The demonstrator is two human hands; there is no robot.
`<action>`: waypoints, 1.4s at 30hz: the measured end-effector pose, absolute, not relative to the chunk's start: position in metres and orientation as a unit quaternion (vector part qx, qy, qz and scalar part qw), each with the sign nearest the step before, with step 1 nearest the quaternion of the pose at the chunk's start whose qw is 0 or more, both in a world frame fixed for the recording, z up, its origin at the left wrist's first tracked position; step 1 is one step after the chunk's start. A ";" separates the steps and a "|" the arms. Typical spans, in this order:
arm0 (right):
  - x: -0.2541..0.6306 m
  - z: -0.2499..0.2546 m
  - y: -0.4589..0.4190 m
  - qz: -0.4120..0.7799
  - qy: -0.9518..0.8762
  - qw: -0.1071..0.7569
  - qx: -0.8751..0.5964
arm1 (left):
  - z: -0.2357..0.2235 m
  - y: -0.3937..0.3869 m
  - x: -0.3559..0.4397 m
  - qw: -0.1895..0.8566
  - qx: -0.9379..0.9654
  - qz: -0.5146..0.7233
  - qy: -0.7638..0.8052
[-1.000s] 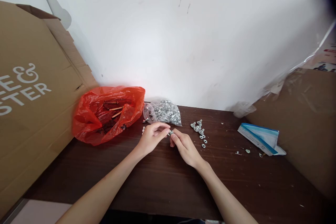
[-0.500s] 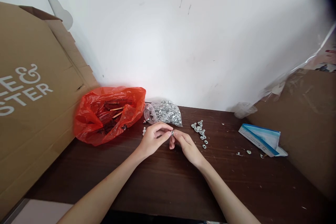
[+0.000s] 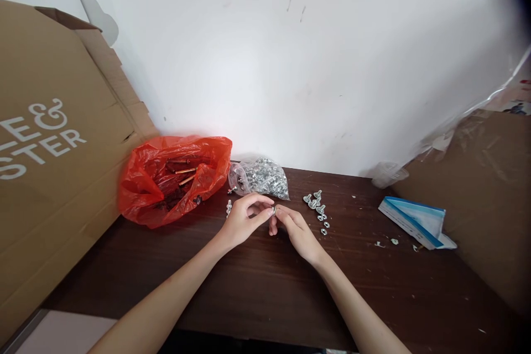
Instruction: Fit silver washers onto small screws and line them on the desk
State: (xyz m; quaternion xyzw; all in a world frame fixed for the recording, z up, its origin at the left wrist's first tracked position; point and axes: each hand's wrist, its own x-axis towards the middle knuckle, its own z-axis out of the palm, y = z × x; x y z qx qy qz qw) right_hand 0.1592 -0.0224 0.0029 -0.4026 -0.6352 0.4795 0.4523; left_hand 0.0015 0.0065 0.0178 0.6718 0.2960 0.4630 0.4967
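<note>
My left hand (image 3: 243,220) and my right hand (image 3: 293,229) meet over the dark wooden table (image 3: 265,287), fingertips pinched together on one small silver metal part (image 3: 274,209). Just behind them lies a clear plastic bag of silver hardware (image 3: 259,177). A small cluster of silver bolts and nuts (image 3: 317,207) lies on the table right of my right hand. One loose silver piece (image 3: 228,207) sits left of my left hand.
A red plastic bag with long brass-coloured fasteners (image 3: 174,177) lies at the back left. A large cardboard box (image 3: 45,155) stands on the left, another cardboard sheet (image 3: 481,188) on the right. A blue-and-white packet (image 3: 415,220) lies near it. A white wall stands behind.
Both hands stay pinched on the small part and shift only slightly; the fingers turn a little around it.
</note>
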 end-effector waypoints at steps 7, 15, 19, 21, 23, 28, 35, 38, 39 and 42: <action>0.160 0.004 -0.022 0.468 -0.638 0.453 -0.411 | 0.015 0.009 0.001 0.498 0.674 0.454 0.301; 0.161 0.009 -0.023 0.447 -0.637 0.451 -0.438 | 0.016 0.008 0.000 0.491 0.673 0.469 0.295; 0.161 0.010 -0.023 0.415 -0.648 0.448 -0.456 | 0.018 0.008 0.000 0.485 0.674 0.474 0.292; 0.161 0.010 -0.023 0.408 -0.649 0.446 -0.462 | 0.018 0.008 0.001 0.485 0.671 0.479 0.292; 0.162 0.010 -0.023 0.396 -0.655 0.442 -0.468 | 0.018 0.008 0.001 0.492 0.666 0.480 0.291; 0.161 0.013 -0.025 0.345 -0.684 0.426 -0.481 | 0.017 0.008 0.001 0.505 0.659 0.476 0.290; 0.160 0.013 -0.026 0.349 -0.684 0.427 -0.477 | 0.019 0.008 0.000 0.490 0.658 0.485 0.305; 0.160 0.010 -0.024 0.372 -0.666 0.443 -0.472 | 0.018 0.009 0.000 0.490 0.656 0.487 0.303; 0.160 0.009 -0.023 0.374 -0.662 0.448 -0.471 | 0.018 0.009 -0.001 0.491 0.655 0.488 0.303; 0.160 0.010 -0.024 0.352 -0.670 0.451 -0.474 | 0.017 0.010 0.000 0.493 0.652 0.486 0.309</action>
